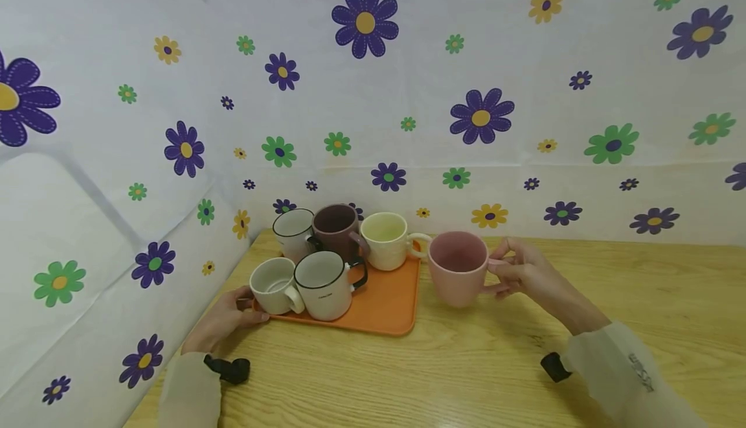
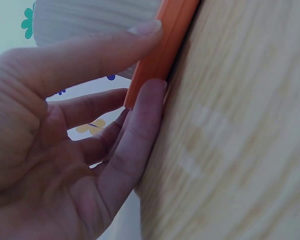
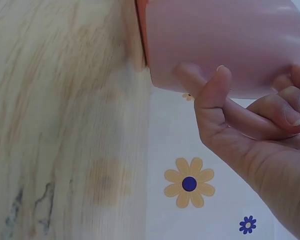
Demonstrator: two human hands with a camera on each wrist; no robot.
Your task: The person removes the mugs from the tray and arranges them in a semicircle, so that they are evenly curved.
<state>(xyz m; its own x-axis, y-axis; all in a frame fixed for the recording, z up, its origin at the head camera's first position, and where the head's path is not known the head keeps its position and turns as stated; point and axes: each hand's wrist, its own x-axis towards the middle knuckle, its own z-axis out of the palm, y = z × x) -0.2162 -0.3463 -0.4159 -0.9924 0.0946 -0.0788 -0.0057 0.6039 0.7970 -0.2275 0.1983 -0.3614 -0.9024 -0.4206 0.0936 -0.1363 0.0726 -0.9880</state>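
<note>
My right hand (image 1: 527,271) grips the handle of a pink mug (image 1: 458,272), fingers curled round it. The mug is upright just right of the orange tray (image 1: 387,308), close over the table. At the tray's front left corner, my left hand (image 1: 230,315) holds the edge between thumb and fingers. In the left wrist view the thumb (image 2: 110,52) presses the rim. Grouped on the tray are a cream mug (image 1: 271,295), a black-rimmed white mug (image 1: 323,295), another black-rimmed mug (image 1: 291,237), a brown mug (image 1: 337,237) and a pale yellow mug (image 1: 384,247).
The wooden table (image 1: 350,376) meets a flower-patterned white cloth (image 1: 408,91) at the back and left. The yellow mug's handle (image 1: 421,245) juts over the tray's right edge. Black straps (image 1: 230,370) with small devices sit at both wrists.
</note>
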